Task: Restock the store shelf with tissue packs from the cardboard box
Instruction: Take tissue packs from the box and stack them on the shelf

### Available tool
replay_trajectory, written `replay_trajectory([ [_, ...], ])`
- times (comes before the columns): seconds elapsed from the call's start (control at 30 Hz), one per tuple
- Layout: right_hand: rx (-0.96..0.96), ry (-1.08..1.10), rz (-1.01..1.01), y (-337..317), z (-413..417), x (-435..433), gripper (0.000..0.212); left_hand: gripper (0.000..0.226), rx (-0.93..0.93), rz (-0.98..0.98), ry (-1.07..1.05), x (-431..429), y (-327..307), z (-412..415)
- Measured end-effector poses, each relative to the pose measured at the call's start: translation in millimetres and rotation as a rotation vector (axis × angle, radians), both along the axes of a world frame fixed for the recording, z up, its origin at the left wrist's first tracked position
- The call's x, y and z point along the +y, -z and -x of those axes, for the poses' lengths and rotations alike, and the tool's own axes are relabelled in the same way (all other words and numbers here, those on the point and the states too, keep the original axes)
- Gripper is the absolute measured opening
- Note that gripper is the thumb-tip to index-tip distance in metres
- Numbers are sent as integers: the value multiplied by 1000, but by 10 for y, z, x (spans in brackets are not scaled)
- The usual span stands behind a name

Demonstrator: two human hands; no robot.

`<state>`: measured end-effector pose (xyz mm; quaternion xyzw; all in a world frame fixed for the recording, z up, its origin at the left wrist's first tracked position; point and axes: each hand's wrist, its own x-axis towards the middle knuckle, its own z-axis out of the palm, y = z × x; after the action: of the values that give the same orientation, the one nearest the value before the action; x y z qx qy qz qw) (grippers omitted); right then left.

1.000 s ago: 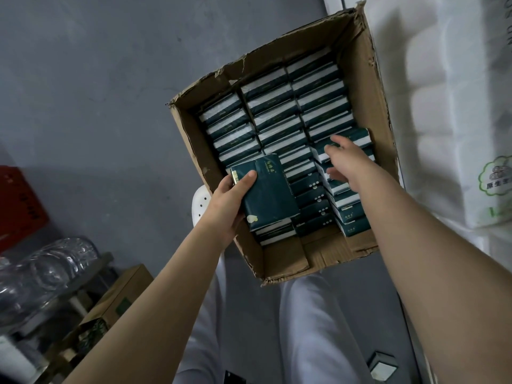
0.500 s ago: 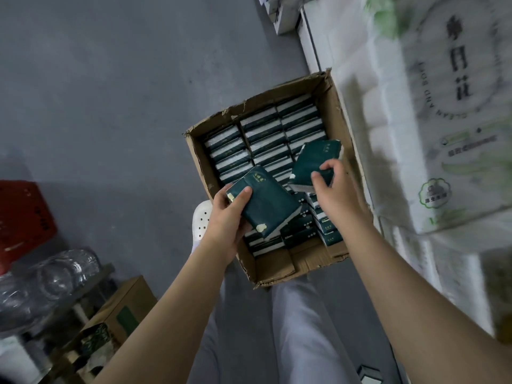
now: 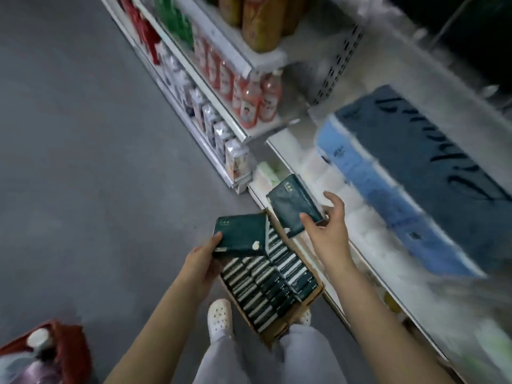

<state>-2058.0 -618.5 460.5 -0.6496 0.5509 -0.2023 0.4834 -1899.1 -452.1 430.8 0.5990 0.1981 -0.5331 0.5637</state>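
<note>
Just lifted out of the cardboard box (image 3: 277,335): left grip (image 3: 201,263) clamps a tissue pack (image 3: 238,239), right grip (image 3: 327,231) pinches a second pack (image 3: 292,209) toward the shelf (image 3: 288,151).

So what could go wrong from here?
1. The right hand has a loose-looking grip on its tissue pack, one finger splayed; it could drop short of the shelf.
2. The blue roll bundle crowds that shelf; the pack may not seat.
3. The cardboard box sits at the feet: trip risk.

No text readable; blue pack (image 3: 393,187) script blurred.
</note>
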Motion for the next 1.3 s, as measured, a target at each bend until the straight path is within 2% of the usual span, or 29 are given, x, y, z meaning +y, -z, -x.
replay_trajectory([
  [0.13, -122, 16, 172, -902, -36, 22, 40, 13, -45, 215, 50, -14, -760, -164],
  [0.23, -209, 56, 316, -1586, 95, -59, 34, 6, -213, 372, 198, -187, -1274, -223],
  [0.37, -297, 113, 456, -2327, 474, -131, 32, 38, -402, 601, 344, -510, -2010, -99],
  [0.53, -416, 220, 595, -2939, 1189, -90, 29, 48, -582, 813, 473, -764, -2724, 343],
  [0.7, -566, 327, 666, -3224, 2217, 71, 30, 55, -636, 983, 612, -1054, -3162, 1188],
  [0.87, -663, 476, 689, -3344, 3430, 241, 29, 52, -702, 1053, 721, -1303, -3474, 2323],
  [1.07, -562, 596, 693, -3364, 4650, 441, 31, 47, -762, 1091, 724, -1317, -3592, 3301],
  [1.3, -417, 570, 595, -3078, 5141, 462, 37, 47, -831, 1059, 707, -1223, -3574, 3737],
])
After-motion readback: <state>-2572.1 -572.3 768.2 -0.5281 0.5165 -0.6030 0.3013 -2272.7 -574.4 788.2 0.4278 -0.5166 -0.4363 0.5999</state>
